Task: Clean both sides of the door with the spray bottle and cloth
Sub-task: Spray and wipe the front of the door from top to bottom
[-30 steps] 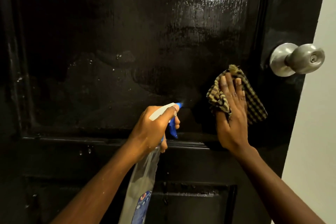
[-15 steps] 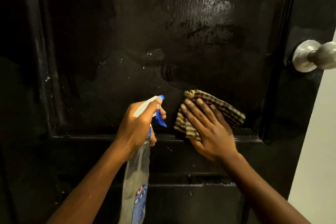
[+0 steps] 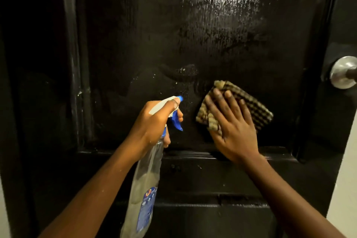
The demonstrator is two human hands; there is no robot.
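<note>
In the head view I see my left hand (image 3: 154,121) clamped around the neck of the clear plastic spray bottle with a blue trigger (image 3: 144,189), lower centre. My right hand (image 3: 231,127), fingers spread flat, presses the brown checked cloth (image 3: 251,106) against the glossy black panelled door (image 3: 193,35), centre right. A silver round knob (image 3: 342,72) sits at the right edge.

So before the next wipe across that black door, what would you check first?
1. Checked brown cloth flat under right hand: ok.
2. Clear spray bottle with blue trigger gripped in left hand: ok.
3. Nozzle aimed at glossy black door panel: ok.
4. Liquid left in bottle: ok.
5. Silver round doorknob clear of cloth: ok.
6. Door's other side cleaned: cannot tell.
</note>
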